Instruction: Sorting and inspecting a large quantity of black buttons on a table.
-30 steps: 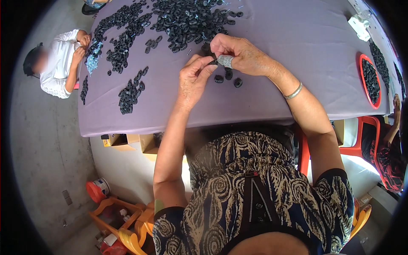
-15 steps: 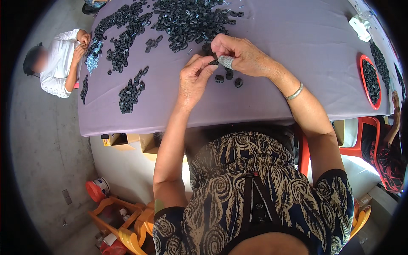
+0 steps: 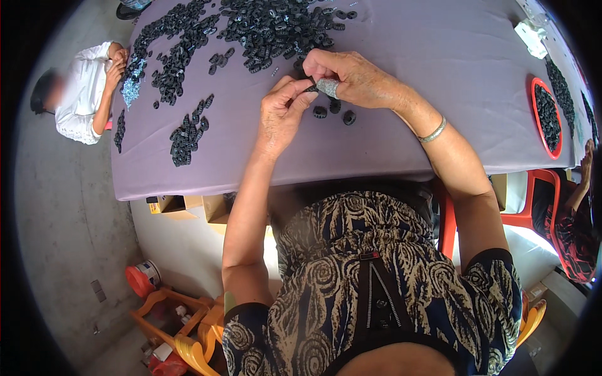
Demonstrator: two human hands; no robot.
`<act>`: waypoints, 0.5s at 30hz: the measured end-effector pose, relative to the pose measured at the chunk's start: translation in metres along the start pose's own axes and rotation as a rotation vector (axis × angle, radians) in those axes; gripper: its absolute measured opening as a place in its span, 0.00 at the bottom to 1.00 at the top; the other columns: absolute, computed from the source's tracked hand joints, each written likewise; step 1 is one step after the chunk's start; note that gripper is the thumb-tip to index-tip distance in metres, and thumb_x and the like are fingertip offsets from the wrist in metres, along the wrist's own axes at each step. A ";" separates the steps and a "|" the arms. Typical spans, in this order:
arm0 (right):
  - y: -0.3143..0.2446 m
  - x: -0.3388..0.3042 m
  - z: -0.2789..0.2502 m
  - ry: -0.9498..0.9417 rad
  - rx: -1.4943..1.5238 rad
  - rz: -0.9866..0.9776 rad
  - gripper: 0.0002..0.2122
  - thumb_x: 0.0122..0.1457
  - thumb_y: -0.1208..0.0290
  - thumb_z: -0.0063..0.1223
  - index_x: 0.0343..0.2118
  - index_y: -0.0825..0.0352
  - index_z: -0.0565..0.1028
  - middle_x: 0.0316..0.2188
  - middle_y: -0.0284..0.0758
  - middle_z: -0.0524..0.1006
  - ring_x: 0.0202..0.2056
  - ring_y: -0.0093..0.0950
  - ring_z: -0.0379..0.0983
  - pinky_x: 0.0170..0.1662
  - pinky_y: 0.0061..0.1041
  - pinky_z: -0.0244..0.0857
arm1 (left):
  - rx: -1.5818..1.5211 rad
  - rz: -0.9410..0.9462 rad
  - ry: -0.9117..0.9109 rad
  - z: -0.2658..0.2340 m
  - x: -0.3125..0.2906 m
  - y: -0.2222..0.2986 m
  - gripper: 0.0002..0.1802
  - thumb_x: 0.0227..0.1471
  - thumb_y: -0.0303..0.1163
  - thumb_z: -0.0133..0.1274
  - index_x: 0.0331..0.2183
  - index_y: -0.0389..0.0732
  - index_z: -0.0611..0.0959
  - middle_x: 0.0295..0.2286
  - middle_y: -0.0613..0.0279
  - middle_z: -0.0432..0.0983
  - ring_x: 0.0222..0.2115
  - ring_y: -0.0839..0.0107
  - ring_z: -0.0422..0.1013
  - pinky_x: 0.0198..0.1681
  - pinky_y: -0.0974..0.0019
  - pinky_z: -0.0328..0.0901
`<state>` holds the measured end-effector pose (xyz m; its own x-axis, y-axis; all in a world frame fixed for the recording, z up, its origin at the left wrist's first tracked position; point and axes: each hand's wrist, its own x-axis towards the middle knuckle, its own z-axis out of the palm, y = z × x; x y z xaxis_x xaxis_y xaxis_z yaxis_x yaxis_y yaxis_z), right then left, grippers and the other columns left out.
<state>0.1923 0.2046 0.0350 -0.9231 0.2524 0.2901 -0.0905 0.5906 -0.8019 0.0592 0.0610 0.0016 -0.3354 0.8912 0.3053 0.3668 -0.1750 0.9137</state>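
Both hands meet over the table's middle, at the near edge of a heap of small black ridged ring-like pieces (image 3: 269,31). My left hand (image 3: 279,116) pinches one small black piece (image 3: 311,89) between thumb and fingertips. On the same piece, my right hand (image 3: 360,78) is closed from the other side, its thumb wrapped in grey tape (image 3: 327,87). Fingers hide most of the piece, so its exact shape cannot be made out. Just below my right hand lie a few loose black ridged pieces (image 3: 349,117).
A purple cloth covers the table (image 3: 401,150). More black pieces (image 3: 186,141) lie at left, near pale blue bits (image 3: 132,91). A red basin (image 3: 535,116) of black pieces stands at right. A person in white (image 3: 81,94) works at the left edge; another person's arm (image 3: 582,182) shows far right.
Both hands have shifted slightly left, as has the table in view. They keep the same pinch on the small black piece.
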 end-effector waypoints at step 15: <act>-0.007 0.003 0.000 0.080 -0.113 -0.106 0.18 0.50 0.85 0.50 0.46 0.64 0.70 0.24 0.33 0.72 0.27 0.28 0.68 0.32 0.28 0.64 | 0.009 -0.012 0.101 0.002 0.004 0.001 0.08 0.49 0.19 0.57 0.35 0.32 0.81 0.24 0.69 0.66 0.23 0.82 0.63 0.28 0.78 0.61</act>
<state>0.1904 0.2005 0.0414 -0.8777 0.2413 0.4140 -0.1390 0.6986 -0.7019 0.0601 0.0649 0.0028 -0.4254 0.8463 0.3206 0.3700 -0.1607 0.9150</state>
